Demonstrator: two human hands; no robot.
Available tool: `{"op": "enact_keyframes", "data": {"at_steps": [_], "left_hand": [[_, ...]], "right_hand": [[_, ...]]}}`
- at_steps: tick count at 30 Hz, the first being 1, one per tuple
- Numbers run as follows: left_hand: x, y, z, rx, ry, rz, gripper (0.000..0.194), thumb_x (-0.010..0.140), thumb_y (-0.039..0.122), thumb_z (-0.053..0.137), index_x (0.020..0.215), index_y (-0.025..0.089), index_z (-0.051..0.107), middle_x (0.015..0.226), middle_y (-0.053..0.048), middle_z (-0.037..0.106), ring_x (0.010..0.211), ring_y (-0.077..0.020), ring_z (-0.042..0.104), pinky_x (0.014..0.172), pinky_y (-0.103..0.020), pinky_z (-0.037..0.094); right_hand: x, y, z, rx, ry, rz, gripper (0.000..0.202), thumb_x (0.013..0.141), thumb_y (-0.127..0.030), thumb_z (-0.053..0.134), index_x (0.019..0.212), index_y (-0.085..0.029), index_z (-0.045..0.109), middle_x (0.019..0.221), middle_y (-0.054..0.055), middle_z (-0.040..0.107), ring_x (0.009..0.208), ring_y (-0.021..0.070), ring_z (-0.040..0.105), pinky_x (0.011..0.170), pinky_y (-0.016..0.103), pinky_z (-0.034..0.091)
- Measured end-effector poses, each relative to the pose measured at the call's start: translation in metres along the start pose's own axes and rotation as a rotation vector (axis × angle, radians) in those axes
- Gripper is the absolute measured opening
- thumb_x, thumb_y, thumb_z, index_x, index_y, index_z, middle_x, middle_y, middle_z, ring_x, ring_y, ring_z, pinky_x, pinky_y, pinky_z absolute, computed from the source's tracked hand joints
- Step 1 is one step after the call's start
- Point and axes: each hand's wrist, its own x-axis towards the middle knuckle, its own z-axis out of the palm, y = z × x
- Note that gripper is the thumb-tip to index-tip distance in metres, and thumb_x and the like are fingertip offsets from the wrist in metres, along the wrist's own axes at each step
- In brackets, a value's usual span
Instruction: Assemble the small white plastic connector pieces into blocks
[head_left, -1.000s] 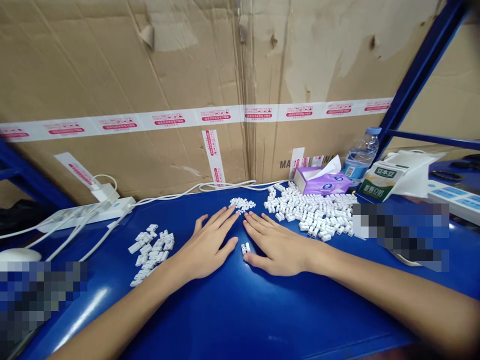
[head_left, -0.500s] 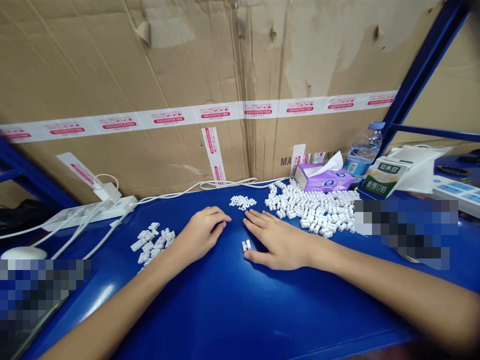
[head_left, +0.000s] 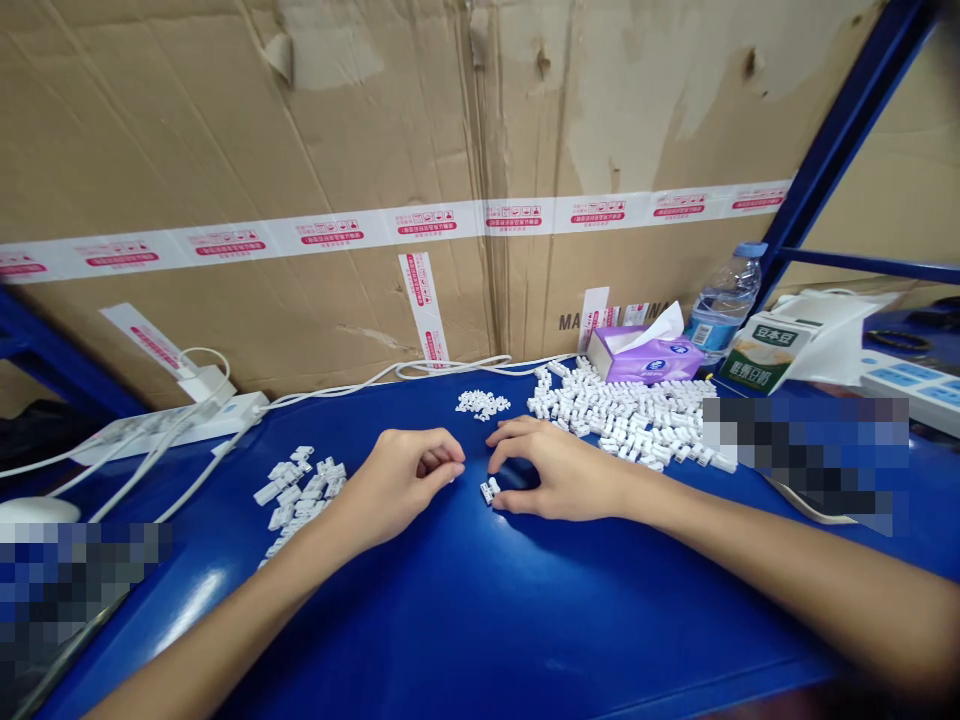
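My left hand (head_left: 409, 478) is closed, its thumb and forefinger pinched; a tiny pale bit may show at the tips, too small to name. My right hand (head_left: 551, 470) is curved open over the blue table, thumb tip at a small white connector piece (head_left: 490, 490) that lies on the surface. Beyond the hands sits a little heap of tiny white parts (head_left: 482, 404). Many white connector pieces (head_left: 630, 412) spread behind my right hand. A smaller group of white pieces (head_left: 300, 490) lies left of my left hand, partly covered by my forearm.
A purple tissue box (head_left: 649, 358), a water bottle (head_left: 726, 300) and a green-and-white carton (head_left: 769, 350) stand at the back right. A white power strip (head_left: 176, 425) with cables lies at the back left. Cardboard (head_left: 337, 320) rises behind the blue table (head_left: 480, 620).
My right hand has gone from lying flat to arched, fingers bent and thumb by the white piece. My left hand's thumb and forefinger have shifted slightly down.
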Motion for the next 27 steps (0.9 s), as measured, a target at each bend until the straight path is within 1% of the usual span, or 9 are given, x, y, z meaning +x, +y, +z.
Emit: {"op": "enact_keyframes", "data": {"at_steps": [3, 7, 10, 13, 17, 22, 27], "left_hand": [[-0.002, 0.008, 0.004, -0.067, -0.006, -0.028, 0.010, 0.091, 0.026, 0.064, 0.090, 0.024, 0.074, 0.073, 0.004, 0.072, 0.066, -0.0142, 0.063, 0.063, -0.026, 0.044], [-0.003, 0.011, 0.012, -0.154, -0.002, -0.068, 0.013, 0.090, 0.029, 0.065, 0.098, 0.025, 0.074, 0.079, 0.003, 0.075, 0.072, -0.0160, 0.065, 0.066, -0.028, 0.044], [-0.003, 0.011, 0.017, -0.227, -0.002, -0.098, 0.012, 0.090, 0.031, 0.066, 0.094, 0.024, 0.073, 0.081, 0.002, 0.077, 0.074, -0.0171, 0.067, 0.067, -0.029, 0.044], [-0.004, 0.012, 0.020, -0.272, -0.001, -0.133, 0.011, 0.088, 0.032, 0.067, 0.092, 0.023, 0.071, 0.082, 0.001, 0.078, 0.075, -0.0176, 0.069, 0.066, -0.029, 0.045], [-0.005, 0.012, 0.022, -0.290, 0.019, -0.162, 0.010, 0.087, 0.032, 0.068, 0.090, 0.022, 0.070, 0.082, 0.000, 0.078, 0.074, -0.0182, 0.070, 0.065, -0.029, 0.046], [-0.006, 0.012, 0.025, -0.319, 0.064, -0.158, 0.012, 0.085, 0.033, 0.069, 0.086, 0.021, 0.069, 0.081, -0.002, 0.078, 0.073, -0.0198, 0.072, 0.065, -0.030, 0.050], [-0.007, 0.015, 0.026, -0.297, 0.080, -0.165, 0.009, 0.085, 0.031, 0.068, 0.085, 0.021, 0.068, 0.080, -0.001, 0.078, 0.073, -0.0186, 0.071, 0.065, -0.029, 0.051]], "right_hand": [[0.000, -0.001, 0.001, 0.036, 0.006, 0.019, 0.019, 0.084, -0.037, 0.080, 0.097, -0.023, 0.077, 0.125, 0.009, 0.069, 0.118, 0.0276, 0.063, 0.102, 0.045, 0.045], [-0.001, -0.005, 0.004, 0.061, 0.017, 0.046, 0.019, 0.082, -0.038, 0.083, 0.092, -0.024, 0.076, 0.121, 0.006, 0.069, 0.115, 0.0265, 0.062, 0.101, 0.046, 0.042], [-0.001, -0.007, 0.007, 0.074, 0.040, 0.071, 0.022, 0.079, -0.038, 0.086, 0.090, -0.023, 0.075, 0.116, 0.006, 0.070, 0.111, 0.0261, 0.062, 0.097, 0.044, 0.043], [-0.001, -0.008, 0.010, 0.083, 0.059, 0.083, 0.023, 0.077, -0.037, 0.087, 0.089, -0.022, 0.074, 0.115, 0.006, 0.070, 0.110, 0.0259, 0.062, 0.096, 0.044, 0.042], [-0.001, -0.007, 0.012, 0.087, 0.064, 0.078, 0.024, 0.078, -0.039, 0.087, 0.088, -0.022, 0.074, 0.114, 0.006, 0.070, 0.109, 0.0254, 0.062, 0.095, 0.043, 0.043], [-0.001, -0.007, 0.011, 0.082, 0.061, 0.080, 0.023, 0.078, -0.039, 0.086, 0.087, -0.022, 0.074, 0.115, 0.006, 0.070, 0.110, 0.0257, 0.061, 0.095, 0.043, 0.043], [-0.001, -0.007, 0.012, 0.078, 0.059, 0.081, 0.024, 0.078, -0.040, 0.087, 0.088, -0.022, 0.075, 0.115, 0.007, 0.070, 0.111, 0.0263, 0.061, 0.096, 0.044, 0.042]]}}
